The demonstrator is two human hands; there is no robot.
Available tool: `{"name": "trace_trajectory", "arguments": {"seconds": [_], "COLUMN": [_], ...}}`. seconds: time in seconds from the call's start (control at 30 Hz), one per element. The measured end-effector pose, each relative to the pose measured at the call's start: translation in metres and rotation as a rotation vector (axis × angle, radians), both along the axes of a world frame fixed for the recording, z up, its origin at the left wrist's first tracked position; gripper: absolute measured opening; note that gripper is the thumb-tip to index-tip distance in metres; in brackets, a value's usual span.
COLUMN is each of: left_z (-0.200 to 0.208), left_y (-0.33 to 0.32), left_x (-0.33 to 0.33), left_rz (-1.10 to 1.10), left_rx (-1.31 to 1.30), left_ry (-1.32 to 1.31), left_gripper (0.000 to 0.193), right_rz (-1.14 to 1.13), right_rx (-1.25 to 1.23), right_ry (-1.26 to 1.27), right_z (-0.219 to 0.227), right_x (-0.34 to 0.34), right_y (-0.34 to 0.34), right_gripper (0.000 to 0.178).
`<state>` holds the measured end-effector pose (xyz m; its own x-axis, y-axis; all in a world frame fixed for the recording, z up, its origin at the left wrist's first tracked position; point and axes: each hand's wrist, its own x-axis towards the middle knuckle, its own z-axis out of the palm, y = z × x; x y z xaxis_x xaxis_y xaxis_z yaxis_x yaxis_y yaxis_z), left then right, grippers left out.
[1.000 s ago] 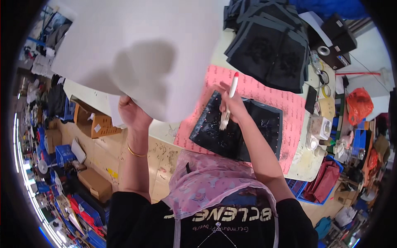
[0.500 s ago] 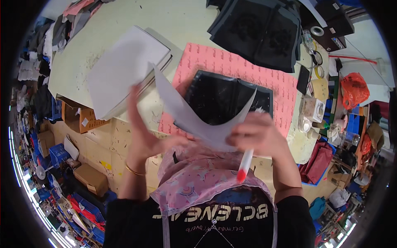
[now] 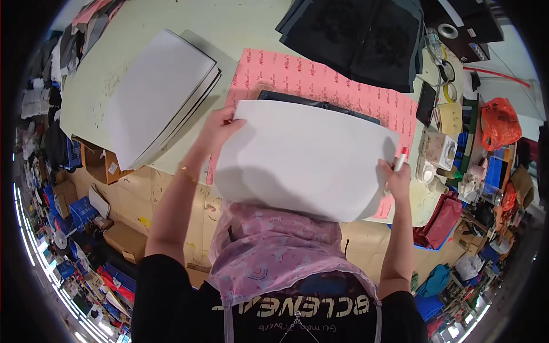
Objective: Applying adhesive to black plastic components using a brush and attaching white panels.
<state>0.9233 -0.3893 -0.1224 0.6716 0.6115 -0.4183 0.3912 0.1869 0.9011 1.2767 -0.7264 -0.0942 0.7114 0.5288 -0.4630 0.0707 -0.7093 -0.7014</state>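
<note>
A smooth, bowed, white rectangular sheet (image 3: 303, 163) fills the frame's centre, hiding most of a dark, glossy panel (image 3: 275, 96) on a printed pink sheet (image 3: 246, 80). The left hand (image 3: 222, 127) has fingers clamped on its upper-left corner; the right hand's (image 3: 398, 180) clamp a slim red-tipped white stick (image 3: 401, 159) and, seemingly, the white sheet's right edge.

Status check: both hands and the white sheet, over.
Left hand holds white sheet by left edge. Right hand holds right edge plus red-ended white handle. Sheet overlies black piece; far strip shows.
</note>
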Motion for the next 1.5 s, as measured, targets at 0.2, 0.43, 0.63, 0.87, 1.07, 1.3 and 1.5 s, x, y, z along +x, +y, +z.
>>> {"name": "trace_trajectory", "arguments": {"seconds": [0.2,0.43,0.63,0.87,1.07,1.3,1.5], "left_z": [-0.054,-0.081,-0.097,-0.093,-0.093,-0.084,-0.093], "left_y": [-0.021,-0.02,-0.021,-0.022,-0.019,-0.026,-0.031], "left_x": [0.047,0.052,0.05,0.049,0.051,0.058,0.056], "left_rz": [0.166,0.179,0.173,0.126,0.07,-0.162,-0.386], "left_rx": [0.425,0.558,0.656,0.652,0.722,1.116,1.291], "left_ry": [0.21,0.224,0.134,0.208,0.205,0.557,0.495], "left_gripper": [0.014,0.019,0.021,0.02,0.021,0.033,0.05], "right_rz": [0.137,0.182,0.162,0.147,0.202,0.201,0.274], "right_rx": [-0.061,0.199,0.022,-0.008,0.032,0.02,-0.236], "right_ry": [-0.353,-0.346,-0.201,-0.184,-0.303,-0.334,-0.353], "right_z": [-0.057,-0.08,-0.078,-0.083,-0.082,-0.084,-0.08], "right_x": [0.01,0.017,0.02,0.021,0.018,0.016,0.021], "right_y": [0.008,0.01,0.011,0.014,0.013,0.01,0.017], "right_gripper": [0.031,0.035,0.036,0.036,0.038,0.037,0.04]}}
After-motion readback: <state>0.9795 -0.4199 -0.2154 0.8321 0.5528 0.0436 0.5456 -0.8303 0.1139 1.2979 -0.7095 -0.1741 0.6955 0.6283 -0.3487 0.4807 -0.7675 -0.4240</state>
